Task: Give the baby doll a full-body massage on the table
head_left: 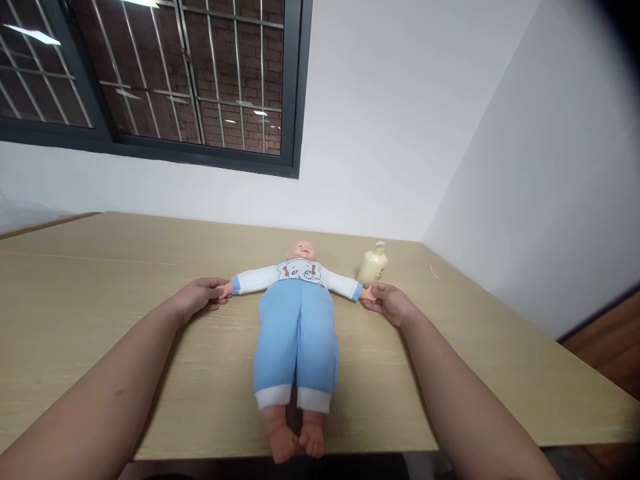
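Observation:
A baby doll (299,320) in a white top and light blue trousers lies on its back, its bare feet toward me at the table's near edge. Its arms are stretched out to both sides. My left hand (200,297) is closed round the doll's hand on the left, fingers and thumb pinching it. On the other side, my right hand (389,301) grips the doll's other hand in the same way. Just behind my right hand stands a cream-coloured pump bottle (373,265), its lower part partly hidden by my hand and the doll's.
The doll rests on a wide wooden table (125,267). A white wall (370,120) rises behind it, with a dark-framed barred window (200,73) at upper left. A side wall stands at the right. A thin pale strip (434,272) lies right of the bottle.

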Demonstrator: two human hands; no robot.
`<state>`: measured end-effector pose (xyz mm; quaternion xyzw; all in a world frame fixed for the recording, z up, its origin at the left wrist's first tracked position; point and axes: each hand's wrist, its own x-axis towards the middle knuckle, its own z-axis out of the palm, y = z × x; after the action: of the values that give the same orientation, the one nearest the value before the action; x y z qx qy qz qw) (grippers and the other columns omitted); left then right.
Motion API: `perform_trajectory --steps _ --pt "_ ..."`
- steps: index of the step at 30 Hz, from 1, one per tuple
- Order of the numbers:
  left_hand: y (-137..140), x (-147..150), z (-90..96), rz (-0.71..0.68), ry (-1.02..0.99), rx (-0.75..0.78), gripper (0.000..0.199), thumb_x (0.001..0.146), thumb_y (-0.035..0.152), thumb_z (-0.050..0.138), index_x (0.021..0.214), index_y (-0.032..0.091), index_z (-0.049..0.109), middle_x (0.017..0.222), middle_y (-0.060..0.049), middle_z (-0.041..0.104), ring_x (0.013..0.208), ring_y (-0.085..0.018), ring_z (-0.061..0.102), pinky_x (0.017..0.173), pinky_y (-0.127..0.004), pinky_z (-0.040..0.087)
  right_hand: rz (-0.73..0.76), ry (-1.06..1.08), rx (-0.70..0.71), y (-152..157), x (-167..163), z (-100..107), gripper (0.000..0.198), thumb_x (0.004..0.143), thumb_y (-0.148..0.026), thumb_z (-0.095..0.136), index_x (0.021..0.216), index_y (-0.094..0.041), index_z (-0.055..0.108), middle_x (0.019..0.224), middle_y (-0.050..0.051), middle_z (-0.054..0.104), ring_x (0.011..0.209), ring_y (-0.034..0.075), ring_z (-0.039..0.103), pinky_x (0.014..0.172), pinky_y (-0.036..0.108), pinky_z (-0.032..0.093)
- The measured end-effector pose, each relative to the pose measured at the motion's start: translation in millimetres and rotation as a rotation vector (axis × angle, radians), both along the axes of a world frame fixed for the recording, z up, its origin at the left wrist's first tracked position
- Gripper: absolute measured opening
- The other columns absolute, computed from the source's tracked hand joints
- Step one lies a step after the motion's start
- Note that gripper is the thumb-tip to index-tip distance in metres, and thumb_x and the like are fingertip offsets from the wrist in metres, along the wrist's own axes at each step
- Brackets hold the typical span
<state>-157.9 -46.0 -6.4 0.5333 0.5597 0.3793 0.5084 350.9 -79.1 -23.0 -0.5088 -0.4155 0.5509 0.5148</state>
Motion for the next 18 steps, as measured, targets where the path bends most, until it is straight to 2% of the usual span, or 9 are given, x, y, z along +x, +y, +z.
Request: perform_trajectory --steps 3,6,9,12,14,18 --pt "-3.8 -0.3 2.2 -0.07 -0.011 0.024 0.039 0.062 0.028 0.079 0.1 0.019 0.075 0.078 -0.003 0.065 0.065 -0.012 0.055 0.053 -0.019 0.041 0.112 0.092 0.055 -5.1 2.6 3.0 0.032 0.076 -0.015 0.074 0.107 -0.016 0.068 0.112 0.011 0.07 0.099 0.02 0.07 0.09 0.03 0.057" --pt "-5.6 2.8 2.5 -0.08 0.04 0.037 0.037 0.062 0.027 0.079 0.098 0.019 0.074 0.066 0.0 0.06 0.054 -0.01 0.047 0.047 -0.019 0.034 0.135 0.109 0.066 -4.5 0.7 2.4 0.043 0.066 -0.012 0.082 0.106 -0.017 0.068 0.105 0.008 0.071 0.092 0.017 0.07 0.086 0.026 0.057" --pt "-2.8 6.7 0.3 -0.047 0.103 0.065 0.031 0.063 0.032 0.078 0.09 0.018 0.072 0.061 0.002 0.056 0.05 -0.01 0.043 0.045 -0.02 0.03 0.078 0.046 0.081 -0.1 -6.0 -1.1 0.036 0.06 -0.016 0.087 0.089 -0.015 0.066 0.083 0.005 0.07 0.073 0.014 0.067 0.067 0.022 0.056" --pt "2.3 9.7 -3.1 -0.019 0.164 0.101 0.028 0.066 0.041 0.076 0.077 0.017 0.067 0.059 0.001 0.054 0.048 -0.009 0.041 0.044 -0.021 0.029 0.036 -0.039 0.124 3.4 -13.4 -4.6 0.037 0.059 -0.028 0.09 0.077 -0.015 0.06 0.064 0.001 0.063 0.053 0.009 0.056 0.05 0.021 0.046" --pt "5.0 10.6 -5.6 -0.003 0.175 0.108 0.031 0.07 0.047 0.073 0.072 0.017 0.064 0.058 0.001 0.054 0.047 -0.009 0.041 0.043 -0.021 0.029 0.011 -0.058 0.131 4.3 -16.0 -5.5 0.041 0.058 -0.034 0.09 0.075 -0.015 0.058 0.063 0.001 0.064 0.05 0.009 0.053 0.048 0.021 0.043" --pt "7.5 8.0 -10.2 0.011 0.138 0.09 0.033 0.076 0.049 0.065 0.07 0.017 0.063 0.058 0.001 0.053 0.047 -0.009 0.04 0.044 -0.021 0.029 -0.016 -0.046 0.119 4.0 -13.5 -4.3 0.037 0.065 -0.04 0.086 0.075 -0.014 0.062 0.067 0.003 0.065 0.055 0.01 0.058 0.053 0.023 0.049"
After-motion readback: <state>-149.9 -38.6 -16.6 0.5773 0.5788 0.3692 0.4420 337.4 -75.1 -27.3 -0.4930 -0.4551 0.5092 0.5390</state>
